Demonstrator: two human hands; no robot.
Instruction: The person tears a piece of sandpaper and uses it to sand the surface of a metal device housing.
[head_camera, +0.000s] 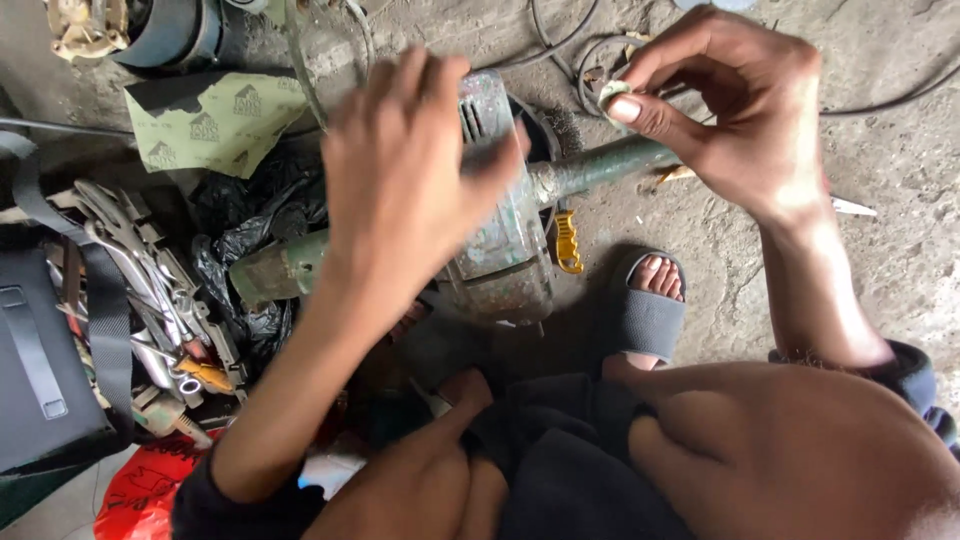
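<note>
Drill (500, 250) under left hand (400, 180), floor-edge

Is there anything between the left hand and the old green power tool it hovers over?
Nothing visible. The left hand, blurred, hangs directly above the green power tool with no object between them, though contact cannot be told. The right hand pinches a small pale piece off to the side, by the tool's side handle.
</note>
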